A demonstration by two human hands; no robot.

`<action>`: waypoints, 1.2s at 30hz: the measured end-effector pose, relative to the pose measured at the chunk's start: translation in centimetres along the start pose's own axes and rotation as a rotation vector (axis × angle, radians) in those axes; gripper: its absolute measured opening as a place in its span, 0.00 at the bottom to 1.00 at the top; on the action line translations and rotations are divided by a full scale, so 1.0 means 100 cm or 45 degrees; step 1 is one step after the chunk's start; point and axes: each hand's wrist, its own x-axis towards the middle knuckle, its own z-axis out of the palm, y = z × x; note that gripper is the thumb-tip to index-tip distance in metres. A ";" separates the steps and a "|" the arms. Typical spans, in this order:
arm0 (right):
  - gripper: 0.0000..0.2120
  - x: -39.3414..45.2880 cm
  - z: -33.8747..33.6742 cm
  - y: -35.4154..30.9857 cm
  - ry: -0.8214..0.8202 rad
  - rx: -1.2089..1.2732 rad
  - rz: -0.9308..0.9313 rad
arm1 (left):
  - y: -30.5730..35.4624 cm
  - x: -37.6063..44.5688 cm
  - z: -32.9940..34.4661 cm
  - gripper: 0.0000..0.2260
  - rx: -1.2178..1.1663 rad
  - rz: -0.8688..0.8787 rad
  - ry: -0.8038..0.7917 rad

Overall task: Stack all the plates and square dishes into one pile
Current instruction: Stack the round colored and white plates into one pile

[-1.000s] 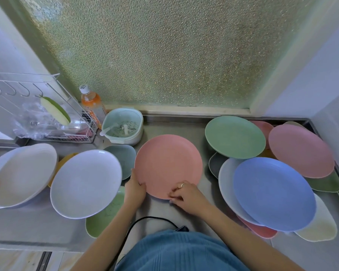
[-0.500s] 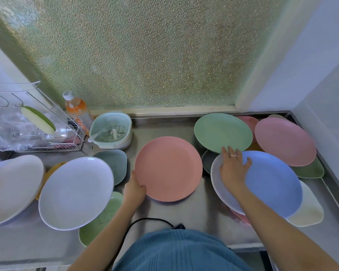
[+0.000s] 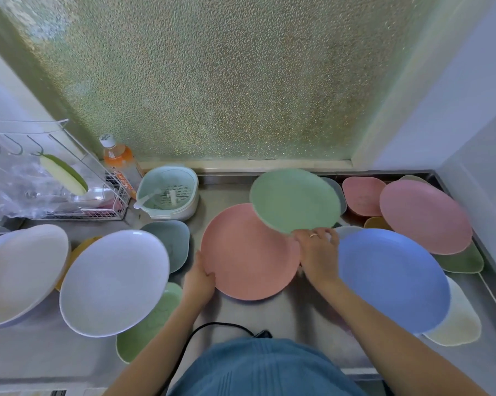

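A salmon round plate [image 3: 246,255] lies on the steel counter in the middle. My left hand [image 3: 198,278] holds its left rim. My right hand [image 3: 316,252] grips the near rim of a green round plate [image 3: 294,200], lifted and tilted over the salmon plate's far right edge. To the right lie a blue plate [image 3: 392,281], a pink plate [image 3: 424,215], a pink square dish [image 3: 362,195], a green dish [image 3: 464,261] and a cream dish [image 3: 458,321]. On the left are two white plates [image 3: 112,281] [image 3: 21,270], a grey-green dish [image 3: 172,241] and a green dish [image 3: 146,327].
A pale green strainer basket [image 3: 169,192] and an orange bottle [image 3: 119,164] stand at the back left beside a wire rack [image 3: 69,192]. A frosted window [image 3: 212,81] backs the counter; a wall [image 3: 475,138] closes the right side. A black cable [image 3: 212,328] hangs near my body.
My right hand left the blue plate, took the green plate by its rim and carried it left, partly over the salmon plate. My left hand stayed on the salmon plate.
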 end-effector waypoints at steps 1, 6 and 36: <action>0.13 -0.006 0.004 -0.009 0.035 0.031 -0.111 | 0.000 0.001 -0.001 0.29 0.005 0.000 -0.001; 0.13 -0.042 0.019 -0.041 0.028 0.034 -0.478 | -0.008 0.008 -0.004 0.33 0.004 -0.012 -0.057; 0.15 -0.063 0.014 -0.017 -0.344 0.270 -0.443 | 0.003 -0.001 0.006 0.30 0.225 0.090 0.151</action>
